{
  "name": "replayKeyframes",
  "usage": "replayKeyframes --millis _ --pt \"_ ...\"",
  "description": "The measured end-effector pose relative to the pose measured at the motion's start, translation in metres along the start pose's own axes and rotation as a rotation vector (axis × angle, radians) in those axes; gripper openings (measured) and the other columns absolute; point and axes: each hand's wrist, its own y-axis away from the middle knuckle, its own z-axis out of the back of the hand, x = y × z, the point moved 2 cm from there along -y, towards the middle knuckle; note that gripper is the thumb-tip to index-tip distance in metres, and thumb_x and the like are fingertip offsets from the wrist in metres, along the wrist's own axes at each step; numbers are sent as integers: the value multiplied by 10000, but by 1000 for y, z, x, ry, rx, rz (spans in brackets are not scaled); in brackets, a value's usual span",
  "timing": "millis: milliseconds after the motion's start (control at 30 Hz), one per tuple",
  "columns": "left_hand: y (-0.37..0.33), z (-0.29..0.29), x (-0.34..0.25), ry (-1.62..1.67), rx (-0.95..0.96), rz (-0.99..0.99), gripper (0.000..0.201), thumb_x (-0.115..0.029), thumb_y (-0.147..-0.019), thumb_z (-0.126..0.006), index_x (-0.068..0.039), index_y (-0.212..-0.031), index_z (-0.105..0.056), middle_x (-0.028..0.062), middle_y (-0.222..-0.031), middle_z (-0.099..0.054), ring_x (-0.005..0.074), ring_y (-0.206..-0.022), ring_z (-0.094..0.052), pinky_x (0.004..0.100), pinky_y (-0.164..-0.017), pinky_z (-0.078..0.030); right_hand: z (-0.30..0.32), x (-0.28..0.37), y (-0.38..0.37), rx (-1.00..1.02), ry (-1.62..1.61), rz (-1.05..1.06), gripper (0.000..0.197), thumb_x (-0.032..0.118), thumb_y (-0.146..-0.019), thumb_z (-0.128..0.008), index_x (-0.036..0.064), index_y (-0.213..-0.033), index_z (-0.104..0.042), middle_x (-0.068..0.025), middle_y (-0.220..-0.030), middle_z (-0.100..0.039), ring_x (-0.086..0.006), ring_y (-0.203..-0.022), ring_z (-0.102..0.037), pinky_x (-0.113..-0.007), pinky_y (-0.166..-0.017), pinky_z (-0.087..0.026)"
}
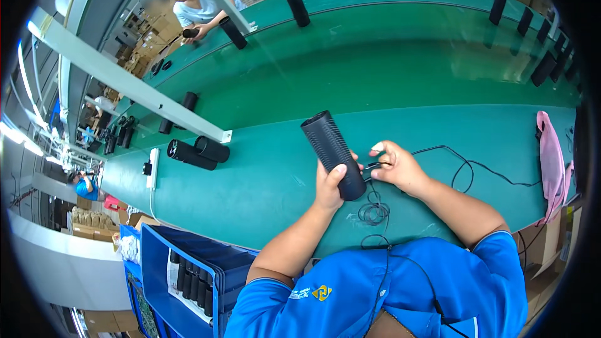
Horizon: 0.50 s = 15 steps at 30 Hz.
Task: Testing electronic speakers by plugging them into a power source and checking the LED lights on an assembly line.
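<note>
Gripping a ridged black cylinder (pixel 332 150)

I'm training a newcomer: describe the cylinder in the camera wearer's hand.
At the near green bench, find the left hand. It holds this ridged black cylinder, top tilted left. Unlike other cylinders, it has the right hand and a black cable beside its lower end.

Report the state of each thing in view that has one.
Left hand, closed around the black cylinder.
Right hand, fingers bent at the black cable; grip unclear.
Black cylinder, held tilted.
Black cable, partly coiled on the green bench.
Blue crate, open, dark cylinders inside.
White strip, lying on the bench.
Co-worker, holding a dark object.
</note>
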Motion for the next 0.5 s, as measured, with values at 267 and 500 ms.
replayKeyframes --millis 267,500 --pt "2 -3 5 -12 6 3 487 -93 -795 -574 -50 -1234 -368 162 -1045 -563 237 -822 -610 331 -726 -519 -2 -13 5 -2 334 -117 158 -2 -819 -599 33 -967 -554 -4 -790 -551 -47 -598 -417 -166 -552 -356" --pt "1 5 10 23 17 7 469 -108 -806 -570 -48 -1231 -381 156 -1045 -569 230 -826 -609 324 -737 -514 6 -28 1 1 514 -49 90 43 -837 -599 29 -920 -569 -10 -753 -578 -74 -587 -458 -197 -545 -387"
